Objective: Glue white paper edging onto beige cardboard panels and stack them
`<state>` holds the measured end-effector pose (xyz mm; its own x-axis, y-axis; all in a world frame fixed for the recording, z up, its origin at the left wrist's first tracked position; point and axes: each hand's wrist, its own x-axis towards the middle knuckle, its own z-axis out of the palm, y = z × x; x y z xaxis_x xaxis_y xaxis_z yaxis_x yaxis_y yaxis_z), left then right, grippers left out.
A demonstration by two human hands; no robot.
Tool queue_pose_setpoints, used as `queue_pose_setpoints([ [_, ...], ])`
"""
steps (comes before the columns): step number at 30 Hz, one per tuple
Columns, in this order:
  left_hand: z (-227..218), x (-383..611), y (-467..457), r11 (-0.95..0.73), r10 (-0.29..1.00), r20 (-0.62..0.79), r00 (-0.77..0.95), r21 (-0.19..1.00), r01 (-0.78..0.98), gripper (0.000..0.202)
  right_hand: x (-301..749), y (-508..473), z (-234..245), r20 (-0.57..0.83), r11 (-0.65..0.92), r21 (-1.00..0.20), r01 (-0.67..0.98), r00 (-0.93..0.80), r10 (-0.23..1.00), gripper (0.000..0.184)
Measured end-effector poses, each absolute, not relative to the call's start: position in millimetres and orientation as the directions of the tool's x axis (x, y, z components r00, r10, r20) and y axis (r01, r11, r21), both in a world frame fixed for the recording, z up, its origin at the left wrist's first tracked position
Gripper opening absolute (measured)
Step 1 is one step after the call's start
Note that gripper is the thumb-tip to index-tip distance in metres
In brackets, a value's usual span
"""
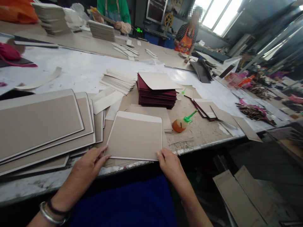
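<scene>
A beige, white-edged flat panel point(136, 138) lies at the table's front edge. My left hand point(91, 162) pinches its near left corner between thumb and fingers. At its near right corner, my right hand point(169, 160) grips the panel the same way. Left of it rests a fanned pile of larger beige panels with dark rims point(40, 123). Behind it stands a stack of maroon pieces point(153, 96) topped by a pale sheet point(161, 80). A bottle of amber liquid with a green nozzle point(180, 124) is to the right.
Pale strips point(118, 82) lie behind the panel. Maroon-edged pieces point(204, 108) are on the right near the table edge point(189, 149). Panels point(243, 195) sit lower at right. Across the table are a person in green point(126, 12) and another in an orange apron point(186, 42).
</scene>
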<state>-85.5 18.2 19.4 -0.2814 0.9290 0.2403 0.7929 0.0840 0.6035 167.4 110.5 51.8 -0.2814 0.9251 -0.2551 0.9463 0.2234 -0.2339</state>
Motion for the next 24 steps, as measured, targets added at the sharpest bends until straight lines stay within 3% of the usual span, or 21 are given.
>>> queue_pose_setpoints([
  [10, 12.7, -88.5, 18.6, 0.047, 0.926, 0.272, -0.263, 0.606, 0.794, 0.047, 168.3, 111.0, 55.5, -0.282, 0.237, -0.188, 0.953, -0.283, 0.917, 0.023],
  [24, 20.0, -85.2, 15.9, 0.138, 0.933, 0.166, -0.32, 0.656, 0.742, 0.037, 165.5, 117.8, 58.2, -0.383, 0.276, -0.09, 0.957, -0.289, 0.877, 0.026],
])
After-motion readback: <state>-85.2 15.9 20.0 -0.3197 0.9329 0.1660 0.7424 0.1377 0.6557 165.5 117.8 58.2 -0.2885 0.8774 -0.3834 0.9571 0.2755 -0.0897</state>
